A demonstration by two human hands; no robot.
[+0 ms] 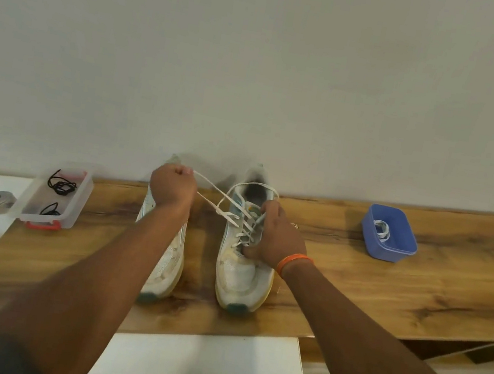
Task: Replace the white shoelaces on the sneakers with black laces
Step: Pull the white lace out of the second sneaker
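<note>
Two white sneakers stand side by side on the wooden tabletop (353,281), heels toward its far edge by the wall. The left hand (172,188) is closed in a fist around the white lace (211,191), drawn taut across from the right sneaker (245,251). The right hand (276,240) grips that shoe at its laced throat. The left sneaker (171,259) looks unlaced, though the arm hides much of it. Black laces (61,185) lie in a clear box (73,214) at the left edge; a blue tub (398,246) sits well to the right.
</note>
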